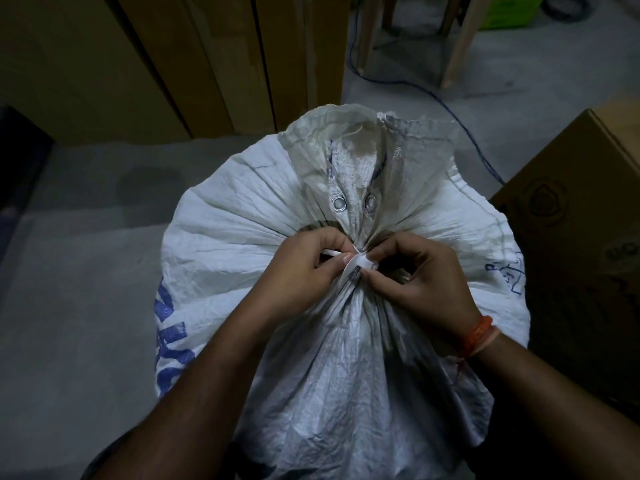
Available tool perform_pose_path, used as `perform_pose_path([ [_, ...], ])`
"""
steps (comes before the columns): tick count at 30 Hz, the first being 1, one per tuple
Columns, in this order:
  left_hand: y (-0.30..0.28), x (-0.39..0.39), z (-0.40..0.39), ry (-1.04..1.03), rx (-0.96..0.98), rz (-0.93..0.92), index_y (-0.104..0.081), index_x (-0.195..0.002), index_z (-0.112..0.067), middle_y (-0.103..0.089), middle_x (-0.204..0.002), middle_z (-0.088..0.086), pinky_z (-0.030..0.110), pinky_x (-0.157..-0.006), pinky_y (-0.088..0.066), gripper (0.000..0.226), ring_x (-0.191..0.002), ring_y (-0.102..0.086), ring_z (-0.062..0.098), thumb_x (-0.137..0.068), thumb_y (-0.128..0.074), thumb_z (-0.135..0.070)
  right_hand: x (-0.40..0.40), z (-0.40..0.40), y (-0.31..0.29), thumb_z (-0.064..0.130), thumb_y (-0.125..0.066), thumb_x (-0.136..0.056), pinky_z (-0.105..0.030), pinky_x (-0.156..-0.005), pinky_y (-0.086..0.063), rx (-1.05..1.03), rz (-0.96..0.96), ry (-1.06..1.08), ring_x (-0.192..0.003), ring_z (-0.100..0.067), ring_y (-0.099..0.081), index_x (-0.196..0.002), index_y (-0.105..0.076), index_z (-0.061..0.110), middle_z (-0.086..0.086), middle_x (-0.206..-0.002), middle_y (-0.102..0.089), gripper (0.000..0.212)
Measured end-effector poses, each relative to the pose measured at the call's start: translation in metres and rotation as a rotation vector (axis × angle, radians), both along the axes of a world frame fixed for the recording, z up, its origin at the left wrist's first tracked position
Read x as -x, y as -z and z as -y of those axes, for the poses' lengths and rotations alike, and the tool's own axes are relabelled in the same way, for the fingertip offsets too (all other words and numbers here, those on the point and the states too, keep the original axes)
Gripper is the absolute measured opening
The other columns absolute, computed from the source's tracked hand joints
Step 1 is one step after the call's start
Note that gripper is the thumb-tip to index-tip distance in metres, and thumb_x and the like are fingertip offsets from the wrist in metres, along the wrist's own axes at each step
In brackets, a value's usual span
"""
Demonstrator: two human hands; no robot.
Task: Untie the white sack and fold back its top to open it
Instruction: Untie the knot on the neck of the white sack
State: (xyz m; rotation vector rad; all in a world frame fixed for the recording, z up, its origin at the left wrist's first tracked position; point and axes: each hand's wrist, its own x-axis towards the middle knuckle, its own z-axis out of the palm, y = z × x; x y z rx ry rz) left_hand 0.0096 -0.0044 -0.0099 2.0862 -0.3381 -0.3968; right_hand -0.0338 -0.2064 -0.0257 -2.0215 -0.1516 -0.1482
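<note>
White sack (242, 216) – tied, both hands (304, 271) pinching tie (360, 263)

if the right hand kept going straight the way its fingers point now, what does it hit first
The right hand points leftward at the white tie on the sack's gathered neck. It would press into that knot at once, then the left hand just beyond, though depth is hard to judge.

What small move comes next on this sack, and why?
Probably pull the white tie loose with the fingers: both the left hand and right hand pinch it at the white sack's gathered neck, which remains cinched, with the top above not yet folded back.
</note>
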Motion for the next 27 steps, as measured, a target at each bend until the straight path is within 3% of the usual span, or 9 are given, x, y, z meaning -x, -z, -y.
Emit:
perform_pose_path([
  [3,0.001,0.001,0.001,-0.012,-0.003,-0.006,-0.076,-0.091,-0.022,-0.075,-0.085,-0.009,0.014,-0.071,-0.049,0.008,-0.078,-0.068,-0.002,-0.097,-0.071,-0.020,-0.003,0.001,0.001,0.016,-0.088,-0.077,-0.035,-0.069,-0.060,-0.029,-0.017,-0.026,-0.073,-0.011,-0.072,-0.085,-0.075,0.012,0.003,-0.085,-0.077,0.015],
  [15,0.008,0.002,0.004,-0.060,0.077,-0.068,-0.073,-0.084,-0.020,-0.068,-0.072,-0.011,0.027,-0.069,-0.048,0.012,-0.066,-0.061,0.001,-0.095,-0.072,-0.017,-0.008,0.002,0.002,0.016,-0.089,-0.077,-0.038,-0.065,-0.059,0.012,0.014,-0.067,-0.069,-0.010,-0.071,-0.084,-0.076,0.011,0.002,-0.080,-0.076,0.016],
  [20,0.013,0.005,0.006,-0.116,0.166,-0.104,-0.076,-0.089,-0.019,-0.076,-0.081,0.005,0.045,-0.074,-0.057,0.008,-0.073,-0.065,0.014,-0.091,-0.072,-0.026,-0.006,0.002,0.000,0.018,-0.088,-0.078,-0.038,-0.067,-0.059,0.006,0.026,-0.048,-0.070,-0.010,-0.071,-0.085,-0.075,0.011,0.004,-0.082,-0.076,0.016],
  [23,0.010,0.005,0.002,-0.108,0.217,-0.152,-0.076,-0.089,-0.020,-0.071,-0.075,-0.001,0.032,-0.066,-0.046,0.006,-0.069,-0.057,0.010,-0.095,-0.073,-0.019,-0.003,0.001,-0.002,0.017,-0.088,-0.079,-0.037,-0.070,-0.060,0.005,0.033,-0.036,-0.074,-0.010,-0.072,-0.087,-0.076,0.012,0.005,-0.085,-0.076,0.015],
  [27,0.008,0.006,-0.005,-0.123,0.213,-0.161,-0.077,-0.089,-0.022,-0.077,-0.081,-0.004,0.032,-0.073,-0.048,0.005,-0.075,-0.064,0.008,-0.093,-0.076,-0.020,0.001,-0.003,0.000,0.018,-0.088,-0.079,-0.040,-0.073,-0.060,0.012,0.053,0.008,-0.078,-0.012,-0.073,-0.085,-0.074,0.013,0.005,-0.086,-0.076,0.016],
])
